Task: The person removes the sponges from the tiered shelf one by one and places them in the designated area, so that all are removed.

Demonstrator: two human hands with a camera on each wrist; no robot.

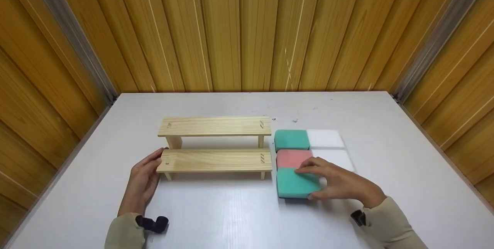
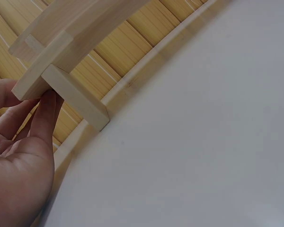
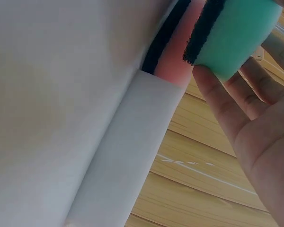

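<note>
My right hand [image 1: 335, 181] pinches a green sponge [image 1: 296, 183] with a dark scouring layer underneath. In the head view this sponge covers the near edge of a pink sponge [image 1: 291, 158]; the right wrist view shows its dark side [image 3: 203, 30] at an angle to the pink one [image 3: 177, 61]. A two-step wooden stand [image 1: 216, 160] is on the left of the sponges. My left hand [image 1: 142, 181] grips the left end of its lower step. In the left wrist view, fingers [image 2: 45, 113] reach under the board end [image 2: 38, 71], beside a leg [image 2: 78, 97].
Behind the pink sponge lies another green sponge [image 1: 291, 139]. White blocks [image 1: 326, 139] adjoin these on the right, partly behind my right hand. Everything stands on a white table [image 1: 216, 218], with wood-patterned walls [image 1: 254, 29] around its back and sides.
</note>
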